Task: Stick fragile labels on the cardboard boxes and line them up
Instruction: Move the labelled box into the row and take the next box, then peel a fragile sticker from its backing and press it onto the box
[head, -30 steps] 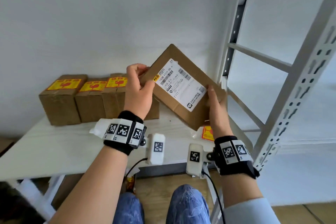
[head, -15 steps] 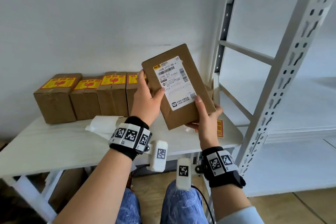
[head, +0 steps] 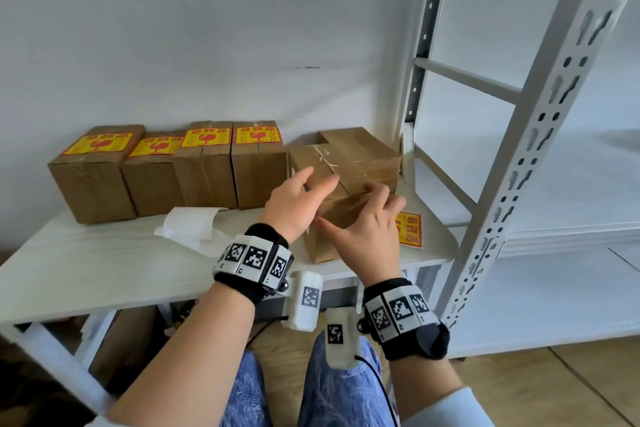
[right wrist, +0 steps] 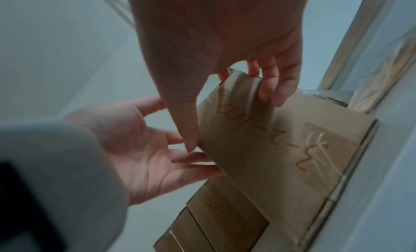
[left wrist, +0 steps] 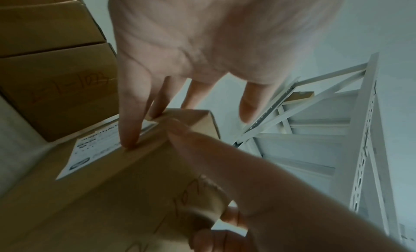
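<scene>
Nearest the camera, on the right end of the white worktop, a plain cardboard box stands with its long axis running away from the person toward the wall, its near end facing the worktop's front edge. Red handwriting runs along its taped side in the right wrist view, and a white shipping label lies on its left face in the left wrist view.

The right hand is spread over the near top of this box, thumb on the left side and fingers curled round the top right edge, so it grips the box. The left hand is open, fingers nearly straight; its fingertips press the upper edge by the shipping label, while the other fingers stand clear of the cardboard.

Just right of the box, a loose fragile label, red and yellow, lies flat on the worktop near its rounded corner. To the left, a crumpled strip of white backing paper lies on the worktop.

Behind the held box a second unlabelled box lies against a white shelving upright. Farther left, four labelled boxes stand side by side along the wall, touching, each with a red-and-yellow sticker on top.
</scene>
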Motion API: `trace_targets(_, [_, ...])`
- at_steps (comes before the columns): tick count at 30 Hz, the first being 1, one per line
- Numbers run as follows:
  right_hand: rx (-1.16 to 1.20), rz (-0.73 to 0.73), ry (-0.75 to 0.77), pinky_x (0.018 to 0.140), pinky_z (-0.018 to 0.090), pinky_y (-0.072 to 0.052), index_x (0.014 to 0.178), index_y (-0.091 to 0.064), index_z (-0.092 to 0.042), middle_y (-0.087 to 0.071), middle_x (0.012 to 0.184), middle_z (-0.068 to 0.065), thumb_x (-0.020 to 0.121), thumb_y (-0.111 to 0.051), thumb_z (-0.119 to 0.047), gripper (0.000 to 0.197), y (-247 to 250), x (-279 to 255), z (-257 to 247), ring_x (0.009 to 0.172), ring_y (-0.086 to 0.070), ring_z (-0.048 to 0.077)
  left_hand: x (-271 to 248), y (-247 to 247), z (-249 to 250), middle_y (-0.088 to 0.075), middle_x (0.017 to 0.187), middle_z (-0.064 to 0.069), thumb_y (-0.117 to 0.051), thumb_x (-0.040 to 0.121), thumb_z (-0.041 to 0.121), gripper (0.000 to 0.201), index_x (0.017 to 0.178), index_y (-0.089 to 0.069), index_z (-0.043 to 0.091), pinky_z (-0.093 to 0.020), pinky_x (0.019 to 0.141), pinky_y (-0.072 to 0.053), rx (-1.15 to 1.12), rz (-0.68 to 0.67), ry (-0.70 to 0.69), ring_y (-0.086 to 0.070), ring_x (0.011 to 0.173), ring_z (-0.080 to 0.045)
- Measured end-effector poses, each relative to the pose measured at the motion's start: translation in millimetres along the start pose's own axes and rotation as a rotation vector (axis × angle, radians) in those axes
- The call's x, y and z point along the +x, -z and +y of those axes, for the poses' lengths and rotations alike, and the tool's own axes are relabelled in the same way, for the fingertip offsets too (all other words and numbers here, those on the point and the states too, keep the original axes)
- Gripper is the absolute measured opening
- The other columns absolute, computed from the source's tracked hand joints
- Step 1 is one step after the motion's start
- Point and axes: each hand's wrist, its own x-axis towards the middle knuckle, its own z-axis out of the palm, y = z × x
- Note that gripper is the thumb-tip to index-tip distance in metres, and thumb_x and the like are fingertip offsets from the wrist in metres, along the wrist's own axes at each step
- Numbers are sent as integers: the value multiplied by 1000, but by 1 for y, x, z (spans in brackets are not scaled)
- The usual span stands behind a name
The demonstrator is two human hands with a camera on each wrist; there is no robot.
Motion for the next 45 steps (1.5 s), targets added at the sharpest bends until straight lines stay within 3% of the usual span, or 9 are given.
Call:
trace_targets(7, [85,-44,103,83,31,-51,130,-39,-17,-37,118,-1,67,-84,-35,79,-10,2,-1,112,-49,23,1,-1,-14,-39,155,-3,-57,96,39,63,151,-36,20,-33,114,-28,107,99,-18,-34,144,-21])
trace_targets(14, [268,-129,32,75,21,-57,149,-37,-29,-66,106,-8,87,-72,-17,72,-4,12,9,76,-66,3,8,-1,-7,-42,152,-7,-60,94,30,41,133,-58,19,-52,119,-22,505,328,-231,-30,145,-28])
trace_targets(17, [244,57,-103,78,26,-57,136,-55,-23,-68,87,-12,90,-66,-15,47,12,24,29,73,-64,0,6,-12,9,-52,142,-4,-61,93,23,32,124,-64,16,-34,117,-27,450,359,-434,-42,136,-22])
trace_targets(20, [173,177,-261,88,42,-55,128,-60,-22,-68,101,-5,87,-64,-19,41,29,38,55,90,-68,17,5,-33,26,-66,119,0,-62,92,17,23,113,-70,15,-26,103,-45,296,271,-566,-60,112,-14])
trace_targets(24, [39,106,-404,97,47,-49,142,-45,-18,-53,132,17,84,-56,-30,61,42,47,83,114,-60,35,19,-72,32,-71,114,-1,-59,95,19,24,116,-69,13,-30,95,-54,146,27,-361,-66,103,-12])
trace_targets(26, [41,67,-453,99,48,-49,143,-42,-16,-49,134,20,84,-56,-30,62,45,48,90,116,-59,38,36,-89,30,-66,125,-7,-53,97,25,32,124,-64,11,-36,101,-48,373,-88,-186,-61,115,-22])
trace_targets(29, [60,39,-510,102,42,-45,142,-42,-12,-47,138,19,88,-60,-25,59,49,52,99,123,-52,34,59,-109,24,-58,132,-18,-49,95,24,41,129,-56,2,-33,86,-46,690,-232,11,-58,116,-33])
trace_targets(36, [120,23,-589,92,31,-47,141,-43,-14,-56,132,14,86,-63,-24,59,52,66,113,115,-59,29,94,-122,10,-59,131,-18,-48,96,19,40,132,-52,2,-34,86,-47,677,-277,219,-59,116,-33])
trace_targets(45, [174,46,-601,65,23,-45,143,-39,-13,-57,77,-9,91,-56,-8,56,50,65,117,72,-58,12,92,-130,-8,-66,116,-17,-48,95,16,33,120,-61,1,-36,78,-51,637,-248,202,-64,97,-32])
